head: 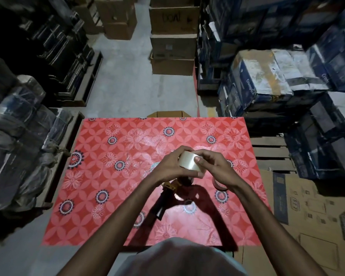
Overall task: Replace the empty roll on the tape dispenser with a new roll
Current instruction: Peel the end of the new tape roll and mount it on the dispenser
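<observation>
A full roll of clear tape [188, 161] is held above the table between both hands. My left hand [167, 166] grips its left side and my right hand [213, 168] grips its right side, thumb pressed on the outer face. Below the hands, the tape dispenser [168, 193] lies on the red patterned table [112, 172], with a yellow front part and a dark handle pointing toward me; my hands partly hide it. A thin, nearly bare roll [219, 185] lies on the table just under my right wrist.
Stacked cardboard boxes [173, 36] stand beyond the table. Blue cartons [267, 80] are piled on the right and wrapped bundles [18, 126] on the left. A flattened carton [307, 206] lies beside the table's right edge.
</observation>
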The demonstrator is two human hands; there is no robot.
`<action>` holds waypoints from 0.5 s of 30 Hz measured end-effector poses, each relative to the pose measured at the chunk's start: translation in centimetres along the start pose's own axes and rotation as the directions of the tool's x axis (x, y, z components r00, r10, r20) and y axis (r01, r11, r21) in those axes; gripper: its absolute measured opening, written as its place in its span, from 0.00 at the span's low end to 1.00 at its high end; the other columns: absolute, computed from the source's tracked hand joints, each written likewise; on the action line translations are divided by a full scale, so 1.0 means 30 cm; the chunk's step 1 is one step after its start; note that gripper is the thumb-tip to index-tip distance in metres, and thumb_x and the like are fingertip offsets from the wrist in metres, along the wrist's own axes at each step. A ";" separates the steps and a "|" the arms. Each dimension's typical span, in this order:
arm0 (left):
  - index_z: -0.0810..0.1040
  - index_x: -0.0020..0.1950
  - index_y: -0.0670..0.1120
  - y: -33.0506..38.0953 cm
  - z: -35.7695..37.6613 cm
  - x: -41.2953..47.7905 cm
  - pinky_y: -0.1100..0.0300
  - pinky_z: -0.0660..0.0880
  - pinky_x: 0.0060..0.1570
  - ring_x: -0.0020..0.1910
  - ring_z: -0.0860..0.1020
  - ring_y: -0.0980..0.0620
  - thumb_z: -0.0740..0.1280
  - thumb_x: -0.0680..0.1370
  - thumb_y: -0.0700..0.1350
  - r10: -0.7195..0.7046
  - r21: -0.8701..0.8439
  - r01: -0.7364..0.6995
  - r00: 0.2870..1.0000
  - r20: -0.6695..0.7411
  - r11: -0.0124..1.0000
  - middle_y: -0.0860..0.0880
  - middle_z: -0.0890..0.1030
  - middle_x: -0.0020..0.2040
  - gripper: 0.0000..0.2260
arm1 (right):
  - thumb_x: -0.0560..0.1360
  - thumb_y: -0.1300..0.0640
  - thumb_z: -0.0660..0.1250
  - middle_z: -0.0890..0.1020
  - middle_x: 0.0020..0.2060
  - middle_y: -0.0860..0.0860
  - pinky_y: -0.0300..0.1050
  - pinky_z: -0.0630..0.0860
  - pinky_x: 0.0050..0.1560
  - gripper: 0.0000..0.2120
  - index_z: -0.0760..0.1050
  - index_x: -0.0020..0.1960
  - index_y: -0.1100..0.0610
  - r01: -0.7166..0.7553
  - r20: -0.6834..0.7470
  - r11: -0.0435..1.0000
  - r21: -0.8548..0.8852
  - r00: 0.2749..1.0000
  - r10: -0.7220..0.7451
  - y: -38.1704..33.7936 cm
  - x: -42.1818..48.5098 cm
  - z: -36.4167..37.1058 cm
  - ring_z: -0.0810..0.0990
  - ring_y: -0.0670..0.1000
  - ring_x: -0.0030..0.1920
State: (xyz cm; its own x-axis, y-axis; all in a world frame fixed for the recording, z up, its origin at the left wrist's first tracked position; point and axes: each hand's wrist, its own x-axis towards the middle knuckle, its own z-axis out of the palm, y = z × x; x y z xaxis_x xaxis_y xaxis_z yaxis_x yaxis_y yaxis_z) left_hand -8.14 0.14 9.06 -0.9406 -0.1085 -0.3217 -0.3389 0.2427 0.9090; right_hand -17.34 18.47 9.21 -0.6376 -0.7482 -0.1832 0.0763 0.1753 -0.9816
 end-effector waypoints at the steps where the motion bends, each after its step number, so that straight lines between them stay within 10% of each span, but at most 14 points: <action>1: 0.77 0.64 0.59 -0.006 -0.016 -0.007 0.55 0.83 0.49 0.56 0.83 0.50 0.84 0.69 0.53 0.001 -0.036 0.000 1.000 0.023 0.999 0.53 0.83 0.59 0.27 | 0.83 0.57 0.65 0.84 0.54 0.56 0.46 0.78 0.53 0.10 0.80 0.62 0.59 -0.006 0.021 0.999 0.038 1.000 0.005 -0.004 -0.002 0.000 0.82 0.52 0.54; 15: 0.85 0.63 0.48 -0.052 -0.126 -0.078 0.47 0.69 0.46 0.42 0.73 0.44 0.75 0.79 0.51 -0.038 -0.334 0.056 0.998 0.058 0.941 0.47 0.82 0.47 0.14 | 0.76 0.62 0.66 0.84 0.55 0.54 0.43 0.76 0.57 0.12 0.83 0.57 0.60 -0.097 0.081 0.901 0.424 0.994 0.068 0.029 -0.057 -0.011 0.81 0.51 0.56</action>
State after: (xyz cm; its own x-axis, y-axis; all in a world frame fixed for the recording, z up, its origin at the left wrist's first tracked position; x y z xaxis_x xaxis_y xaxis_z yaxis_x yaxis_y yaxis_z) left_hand -5.35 -3.63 9.40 -0.9265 -0.0620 -0.3712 -0.3643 -0.0997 0.9259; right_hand -16.44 20.12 8.69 -0.5666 -0.7839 -0.2538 0.4550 -0.0409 -0.8895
